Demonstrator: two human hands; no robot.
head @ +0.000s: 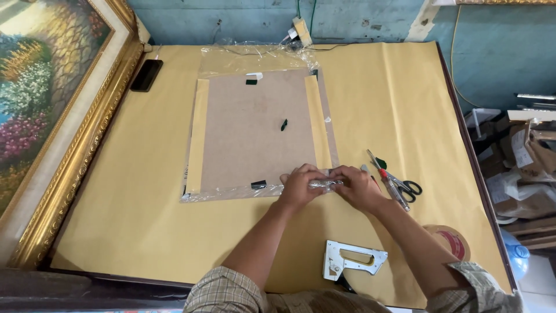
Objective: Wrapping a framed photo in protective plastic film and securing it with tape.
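A brown backing board (255, 130) lies face down on yellow paper, wrapped in clear plastic film (255, 58) with pale tape strips along its left and right sides. Both hands meet at the board's near right corner. My left hand (299, 185) pinches the bunched plastic film there. My right hand (357, 186) grips the same twisted bit of film from the right side. Small black clips sit on the board's back.
A large gold-framed painting (52, 116) leans at the left. A black phone (146, 75) lies by it. Scissors (399, 182) and a red-handled tool lie right of my hands. A metal staple gun (353, 261) and a tape roll (452, 240) sit near the front edge.
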